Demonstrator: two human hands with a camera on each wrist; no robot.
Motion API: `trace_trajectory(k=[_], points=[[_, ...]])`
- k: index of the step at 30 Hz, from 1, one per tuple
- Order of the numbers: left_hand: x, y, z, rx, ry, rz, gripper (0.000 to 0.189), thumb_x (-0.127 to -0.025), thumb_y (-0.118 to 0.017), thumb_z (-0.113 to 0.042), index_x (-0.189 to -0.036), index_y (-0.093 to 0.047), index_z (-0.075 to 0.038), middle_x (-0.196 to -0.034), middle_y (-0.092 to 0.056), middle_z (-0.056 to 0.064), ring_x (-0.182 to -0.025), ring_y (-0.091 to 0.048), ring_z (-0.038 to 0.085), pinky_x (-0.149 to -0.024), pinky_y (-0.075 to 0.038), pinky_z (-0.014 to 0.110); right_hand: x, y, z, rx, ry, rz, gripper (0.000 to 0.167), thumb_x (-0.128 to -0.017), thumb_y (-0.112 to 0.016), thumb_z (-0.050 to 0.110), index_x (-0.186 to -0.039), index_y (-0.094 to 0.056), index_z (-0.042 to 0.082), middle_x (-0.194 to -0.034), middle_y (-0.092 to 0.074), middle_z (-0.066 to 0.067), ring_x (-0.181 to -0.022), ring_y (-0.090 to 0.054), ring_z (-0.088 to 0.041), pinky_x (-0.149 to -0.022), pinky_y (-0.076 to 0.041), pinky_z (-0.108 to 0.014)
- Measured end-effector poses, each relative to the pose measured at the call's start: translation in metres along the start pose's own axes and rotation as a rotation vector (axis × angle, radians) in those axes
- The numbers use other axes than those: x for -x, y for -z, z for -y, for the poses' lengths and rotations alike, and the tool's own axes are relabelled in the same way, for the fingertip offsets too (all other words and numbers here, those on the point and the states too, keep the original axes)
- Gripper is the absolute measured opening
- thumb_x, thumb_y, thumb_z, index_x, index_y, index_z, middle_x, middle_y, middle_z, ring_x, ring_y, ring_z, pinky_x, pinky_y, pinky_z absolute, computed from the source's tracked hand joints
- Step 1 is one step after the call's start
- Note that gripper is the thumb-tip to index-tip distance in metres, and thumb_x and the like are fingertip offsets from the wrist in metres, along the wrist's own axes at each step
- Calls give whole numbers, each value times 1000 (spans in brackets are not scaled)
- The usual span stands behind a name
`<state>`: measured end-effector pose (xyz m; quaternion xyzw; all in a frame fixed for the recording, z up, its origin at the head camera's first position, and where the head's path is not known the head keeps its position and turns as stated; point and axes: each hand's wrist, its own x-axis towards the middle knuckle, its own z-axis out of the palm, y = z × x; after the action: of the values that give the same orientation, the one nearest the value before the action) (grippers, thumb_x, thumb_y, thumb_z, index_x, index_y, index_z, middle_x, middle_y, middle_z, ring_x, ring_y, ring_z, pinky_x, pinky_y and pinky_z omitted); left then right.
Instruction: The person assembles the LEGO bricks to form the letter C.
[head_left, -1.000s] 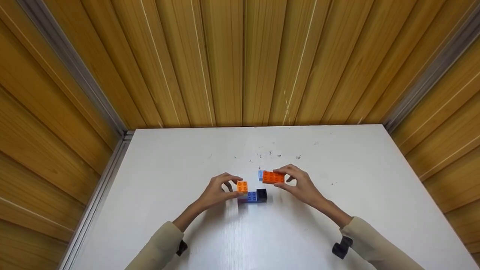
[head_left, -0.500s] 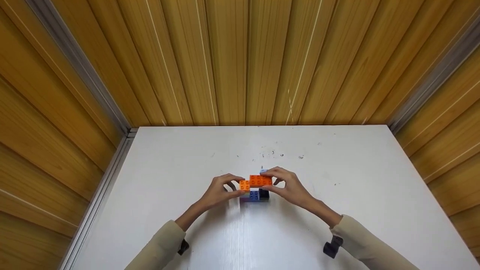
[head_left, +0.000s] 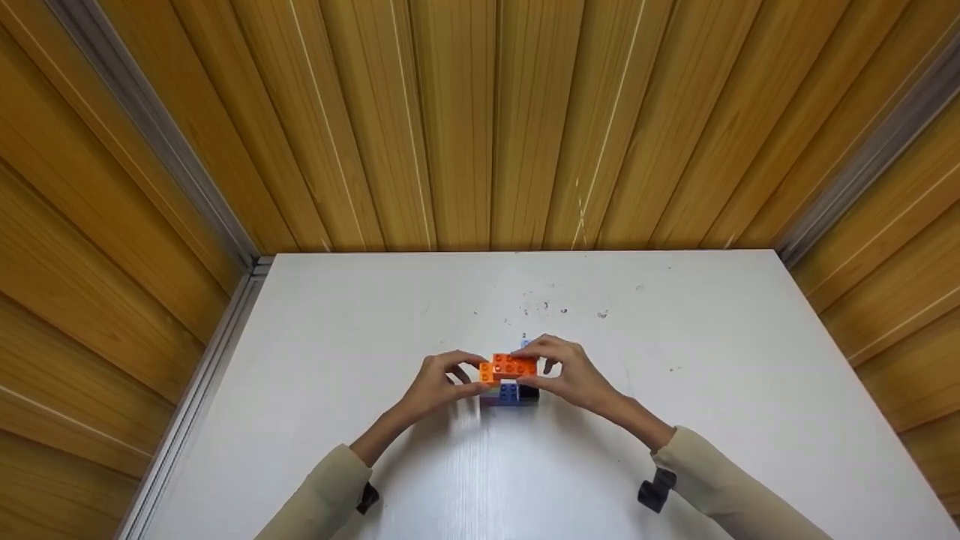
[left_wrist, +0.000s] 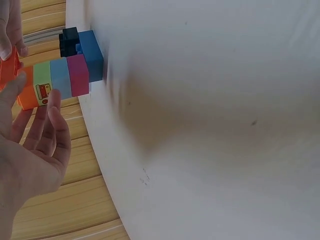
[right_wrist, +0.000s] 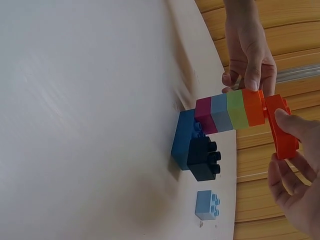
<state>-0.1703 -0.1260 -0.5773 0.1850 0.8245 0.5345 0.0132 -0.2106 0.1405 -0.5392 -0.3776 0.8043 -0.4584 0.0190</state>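
A toy-brick tower stands on the table: a blue base brick (right_wrist: 182,140) carries a column of a magenta brick (right_wrist: 204,115), a grey-blue brick (right_wrist: 220,113), a light green brick (right_wrist: 236,110) and an orange brick (right_wrist: 254,108) on top. Beside the column, a black brick (right_wrist: 201,159) sits on the base's other end. My left hand (head_left: 441,381) pinches the top orange brick between thumb and fingers. My right hand (head_left: 568,372) grips a longer red-orange brick (right_wrist: 285,143) by its right end. Slightly tilted, its left end overlaps the orange brick's studs.
A loose light blue brick (right_wrist: 204,205) lies on the white table (head_left: 360,315) behind the tower. Wood-patterned panels (head_left: 450,127) rise beyond the table's far edge and on both sides. A black wrist camera (head_left: 655,491) hangs under the right sleeve.
My right hand has moved left with the red-orange brick, from apart at the right to over the top orange brick. My left hand keeps its pinch at the column's top.
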Motion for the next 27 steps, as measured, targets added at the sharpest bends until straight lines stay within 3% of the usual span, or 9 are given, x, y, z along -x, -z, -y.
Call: trace_trajectory(k=[5,11,21,27], points=[[0,-1,1,-3,-13,-3,34,-88,-81,-15,-119,-74,-3,-114,-75,16,-81,-73,24,-75,-59,27,-4,0,1,29,25,59,33,-88,-81,18,-119,-76,9,-109,-72,-10,-96,-64,-23,-79,-57,-38],[-2,0,1,-7,-12,0,34,-87,-81,-13,-118,-74,-2,-113,-76,16,-81,-73,25,-76,-59,28,-9,4,2,53,85,104,33,-86,-82,13,-118,-76,7,-108,-71,-12,-95,-64,-25,-70,-59,-41],[-4,0,1,-22,-10,-4,33,-87,-82,-17,-117,-76,-6,-112,-76,13,-82,-71,25,-76,-59,29,-10,8,-1,18,-21,145,32,-86,-83,13,-117,-77,7,-100,-68,-12,-90,-61,-18,-67,-59,-31],[-3,0,1,-49,-3,-1,33,-87,-82,-21,-117,-76,-7,-112,-77,12,-83,-71,22,-75,-59,27,-12,7,4,23,-42,179,33,-86,-82,13,-118,-77,5,-94,-66,-11,-86,-57,-29,-67,-56,-33]])
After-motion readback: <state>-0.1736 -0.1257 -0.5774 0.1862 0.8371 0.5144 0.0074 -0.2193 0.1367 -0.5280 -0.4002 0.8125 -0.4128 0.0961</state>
